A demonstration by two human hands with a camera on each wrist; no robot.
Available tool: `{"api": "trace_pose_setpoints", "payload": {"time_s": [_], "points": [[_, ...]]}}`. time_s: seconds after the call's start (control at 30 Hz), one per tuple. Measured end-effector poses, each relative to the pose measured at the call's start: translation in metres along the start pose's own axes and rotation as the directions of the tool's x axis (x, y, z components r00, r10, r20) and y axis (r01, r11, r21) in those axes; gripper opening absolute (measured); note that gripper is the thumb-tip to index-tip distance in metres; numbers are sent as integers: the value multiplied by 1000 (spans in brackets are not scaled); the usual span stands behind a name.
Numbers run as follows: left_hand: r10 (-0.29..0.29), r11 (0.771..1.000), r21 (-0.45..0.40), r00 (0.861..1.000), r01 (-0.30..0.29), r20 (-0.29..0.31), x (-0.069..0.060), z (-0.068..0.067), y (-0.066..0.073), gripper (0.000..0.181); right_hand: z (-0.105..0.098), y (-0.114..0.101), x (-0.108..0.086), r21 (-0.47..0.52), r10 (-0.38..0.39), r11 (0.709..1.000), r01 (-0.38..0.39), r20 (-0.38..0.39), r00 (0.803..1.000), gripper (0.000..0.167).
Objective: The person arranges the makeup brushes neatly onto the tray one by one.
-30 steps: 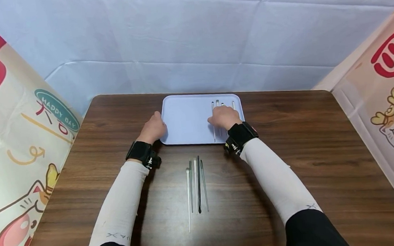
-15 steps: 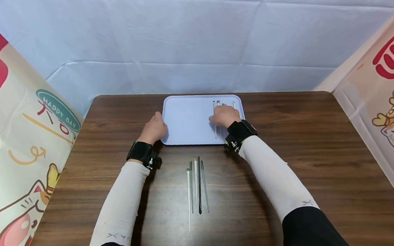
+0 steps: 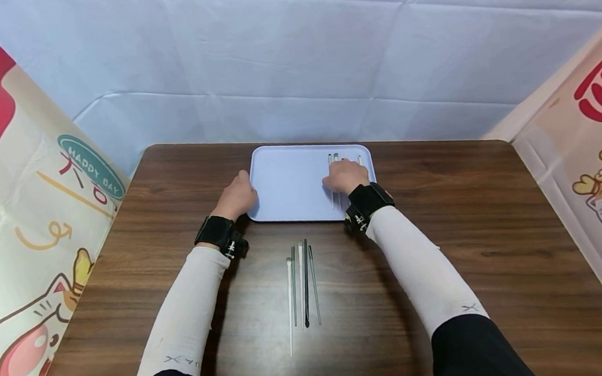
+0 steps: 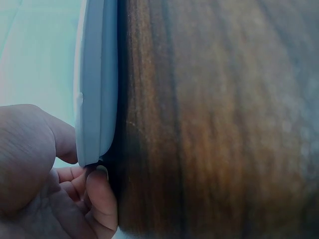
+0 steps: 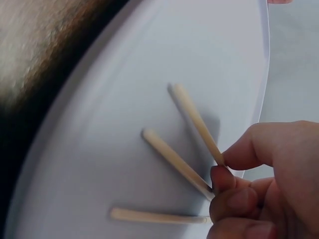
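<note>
A pale lilac tray [image 3: 290, 183] lies at the far side of the table. My left hand [image 3: 236, 196] grips its left end, thumb over the rim and curled fingers beneath the corner in the left wrist view. Over the tray's right part, my right hand [image 3: 346, 176] pinches a slim brush with a pale wooden handle [image 5: 197, 122] between thumb and forefinger. Two more pale handles [image 5: 174, 159] [image 5: 154, 216] run under its curled fingers on the tray. The brush heads poke out beyond the hand in the head view, too small to make out clearly.
Several thin brush-like sticks lie side by side on the wooden table [image 3: 210, 311] in front of the tray: a white one [image 3: 290, 305], dark green ones [image 3: 315, 286] and a black one [image 3: 305, 284]. A pale cloth backdrop [image 3: 292, 66] hangs behind the table.
The leftmost brush on the tray has shifted slightly right and away from the near rim, along with my right hand. My left hand keeps its hold on the tray.
</note>
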State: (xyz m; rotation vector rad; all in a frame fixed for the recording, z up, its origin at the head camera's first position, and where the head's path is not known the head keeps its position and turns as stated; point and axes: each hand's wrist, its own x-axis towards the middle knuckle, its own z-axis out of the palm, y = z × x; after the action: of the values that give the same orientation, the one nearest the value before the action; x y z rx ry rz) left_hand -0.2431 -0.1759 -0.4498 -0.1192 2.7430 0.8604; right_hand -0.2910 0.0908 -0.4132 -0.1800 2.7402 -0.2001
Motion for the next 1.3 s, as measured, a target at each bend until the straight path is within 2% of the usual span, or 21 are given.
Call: {"api": "trace_pose_setpoints", "payload": {"time_s": [0.63,0.97,1.3], "points": [[4,1000,7,1000,-4,-5,-2,1,3,43,0,0,1,-4,-14,1000,14,-18,1000,29],[12,1000,13,1000,-12,-15,-2,0,3,41,1,-3,3,-29,-4,1000,4,20,1000,29],[6,1000,16,1000,-6,-15,-1,0,3,41,1,-3,3,-34,-9,999,10,21,1000,31]]}}
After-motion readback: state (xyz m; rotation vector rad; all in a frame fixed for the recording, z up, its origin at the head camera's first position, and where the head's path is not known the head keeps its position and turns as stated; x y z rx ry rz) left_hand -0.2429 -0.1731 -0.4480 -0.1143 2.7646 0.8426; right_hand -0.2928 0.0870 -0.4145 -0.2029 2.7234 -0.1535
